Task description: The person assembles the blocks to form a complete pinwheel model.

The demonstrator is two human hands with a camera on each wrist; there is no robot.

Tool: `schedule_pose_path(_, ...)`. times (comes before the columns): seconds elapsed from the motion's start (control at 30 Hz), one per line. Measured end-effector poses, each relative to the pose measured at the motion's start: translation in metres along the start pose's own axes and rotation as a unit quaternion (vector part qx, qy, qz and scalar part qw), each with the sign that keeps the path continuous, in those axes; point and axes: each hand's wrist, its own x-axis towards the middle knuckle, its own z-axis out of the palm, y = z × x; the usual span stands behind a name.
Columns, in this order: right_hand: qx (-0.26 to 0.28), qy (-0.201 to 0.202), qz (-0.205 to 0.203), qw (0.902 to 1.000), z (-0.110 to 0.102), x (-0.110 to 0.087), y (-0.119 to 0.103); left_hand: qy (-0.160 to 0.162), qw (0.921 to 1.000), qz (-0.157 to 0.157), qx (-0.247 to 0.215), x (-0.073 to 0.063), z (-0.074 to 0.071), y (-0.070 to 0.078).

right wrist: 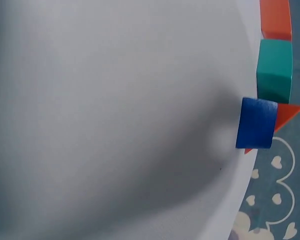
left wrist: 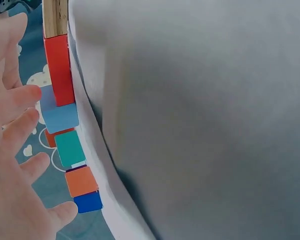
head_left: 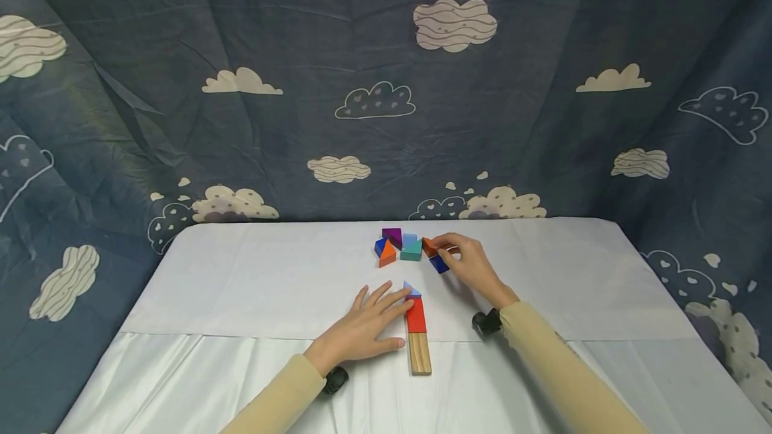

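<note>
The right hand [head_left: 473, 265] has its fingers curled on an orange block [head_left: 429, 246] at the right end of the little pile at the far middle of the counter [head_left: 253, 273], with a dark blue block [head_left: 439, 264] just below the fingers, touching or almost touching them. To do this step well, I think the pinch should sit on two flat sides of the orange block and lift it straight up, so the teal block [head_left: 412, 250] right beside it does not get bumped. The left hand [head_left: 364, 327] lies flat with its fingers straight and spread, fingertips touching the small light blue triangle [head_left: 412, 288] at the top of the row, and it should stay pressing softly so the row does not slide. The row has three pieces: the triangle, a red block [head_left: 415, 315] and a wooden block [head_left: 420, 353], end to end. The pile shows one purple block [head_left: 392, 236], one pale blue block [head_left: 409, 239], one teal, one orange triangle [head_left: 387, 254] with a blue piece [head_left: 379, 246] beside it (maybe more hide behind). Two hands, two tan sleeves, one cloud curtain [head_left: 386, 86] behind.
</note>
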Motion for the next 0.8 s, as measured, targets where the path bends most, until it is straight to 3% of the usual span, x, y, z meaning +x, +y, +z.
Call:
schedule_pose_path(0.23, -0.01, 0.004, 0.017, 0.9998, 0.0, 0.005, 0.005, -0.008, 1.0, -0.004, 0.0, 0.0, 0.001, 0.0)
schedule_pose_path(0.8, -0.024, -0.071, 0.101, 0.992, 0.01, 0.022, 0.017, -0.015, 0.9998, -0.009, 0.002, 0.001, 0.003, 0.0)
